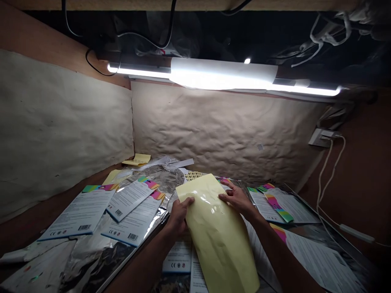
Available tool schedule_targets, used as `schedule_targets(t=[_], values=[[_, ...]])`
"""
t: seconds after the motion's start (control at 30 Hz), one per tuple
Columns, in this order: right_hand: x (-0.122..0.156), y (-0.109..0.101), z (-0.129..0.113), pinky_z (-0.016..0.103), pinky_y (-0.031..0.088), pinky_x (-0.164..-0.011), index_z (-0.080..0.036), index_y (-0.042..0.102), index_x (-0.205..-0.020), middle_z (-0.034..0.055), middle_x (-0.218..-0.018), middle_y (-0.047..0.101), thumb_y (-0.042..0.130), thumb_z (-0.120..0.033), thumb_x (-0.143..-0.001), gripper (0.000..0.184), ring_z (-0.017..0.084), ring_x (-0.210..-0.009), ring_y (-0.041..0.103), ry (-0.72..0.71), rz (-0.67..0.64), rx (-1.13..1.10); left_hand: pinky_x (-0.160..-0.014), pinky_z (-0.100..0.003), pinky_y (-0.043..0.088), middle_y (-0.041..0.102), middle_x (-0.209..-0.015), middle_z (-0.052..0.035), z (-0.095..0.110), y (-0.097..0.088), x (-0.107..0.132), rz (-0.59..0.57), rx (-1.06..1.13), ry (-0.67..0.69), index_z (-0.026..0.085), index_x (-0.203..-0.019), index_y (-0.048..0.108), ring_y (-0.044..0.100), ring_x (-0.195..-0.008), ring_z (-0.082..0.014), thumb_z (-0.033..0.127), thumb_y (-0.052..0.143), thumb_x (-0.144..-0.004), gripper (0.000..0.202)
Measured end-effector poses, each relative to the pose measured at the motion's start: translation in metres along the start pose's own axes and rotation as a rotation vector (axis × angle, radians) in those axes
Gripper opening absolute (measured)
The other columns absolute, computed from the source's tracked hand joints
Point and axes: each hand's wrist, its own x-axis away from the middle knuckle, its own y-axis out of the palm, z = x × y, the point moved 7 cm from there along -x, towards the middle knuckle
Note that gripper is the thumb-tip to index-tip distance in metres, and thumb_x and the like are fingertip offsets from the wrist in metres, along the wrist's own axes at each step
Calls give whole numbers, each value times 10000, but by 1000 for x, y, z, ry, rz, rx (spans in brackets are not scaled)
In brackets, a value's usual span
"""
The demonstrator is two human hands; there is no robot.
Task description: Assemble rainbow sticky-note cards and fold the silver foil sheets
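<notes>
A long pale yellow glossy sheet (214, 232) lies in front of me, slanting from upper left to lower right over the piles. My left hand (179, 215) grips its left edge, thumb on top and fingers curled under. On the sheet's right edge rests my right hand (236, 197), pinching it with bent fingers. Under and around the sheet are printed white packaging cards with coloured tabs.
Silver foil pouches (91, 252) and white printed cards (79, 213) cover the left side; more cards (284, 203) lie on the right. Small yellow notes (139, 159) sit at the back. A tube light (222, 75) hangs above the crumpled paper wall. White cables (330, 175) run down the right wall.
</notes>
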Motion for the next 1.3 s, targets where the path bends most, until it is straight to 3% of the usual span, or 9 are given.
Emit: schedule_targets(t=[0.07, 0.13, 0.2, 0.27, 0.43, 0.73, 1.3], values=[[8, -7, -21, 416, 533, -834, -206, 577, -1297, 85, -1071, 695, 706, -262, -708, 606, 263, -934, 662, -182, 185, 204, -630, -295, 563, 760, -830, -96, 0, -1, -1, 5, -19, 10, 108, -914, 679, 699, -684, -214, 187, 765, -662, 278], [24, -1, -48, 431, 485, -952, -235, 658, -1179, 82, -1170, 661, 671, -232, -763, 416, 267, -1062, 620, -414, 299, 336, -608, -294, 554, 756, -786, -92, 1, 1, 1, -18, -43, 19, 107, -882, 685, 696, -663, -222, 207, 768, -654, 262], [40, 17, -68, 408, 480, -962, -247, 701, -1084, 73, -1125, 676, 625, -225, -837, 259, 252, -1071, 618, -575, 262, 367, -597, -301, 548, 757, -781, -91, 2, 5, 4, -64, -66, 26, 114, -891, 698, 702, -669, -243, 234, 783, -644, 287], [51, 38, -77, 376, 509, -902, -254, 722, -1028, 66, -1047, 699, 617, -211, -864, 200, 237, -1010, 644, -632, 167, 371, -607, -307, 547, 763, -817, -91, 1, 10, 7, -118, -84, 37, 129, -921, 708, 710, -698, -259, 268, 802, -641, 326], [53, 61, -71, 342, 526, -799, -261, 754, -947, 52, -968, 724, 612, -188, -872, 176, 220, -892, 679, -591, 27, 373, -645, -306, 541, 763, -857, -93, -3, 15, 9, -185, -120, 62, 139, -940, 712, 710, -729, -255, 310, 792, -685, 317], [48, 61, -64, 327, 518, -749, -278, 775, -966, 33, -894, 743, 615, -194, -856, 212, 200, -783, 674, -518, -21, 310, -581, -287, 508, 736, -731, -61, -5, 8, 3, -141, -182, 77, 146, -777, 705, 667, -624, -222, 345, 790, -682, 236], [49, 58, -64, 269, 511, -680, -238, 767, -988, 23, -894, 754, 618, -198, -859, 201, 167, -757, 683, -420, -49, 243, -550, -277, 486, 676, -642, -36, -3, 10, 4, -147, -231, 78, 124, -762, 656, 610, -544, -179, 381, 740, -658, 289]])
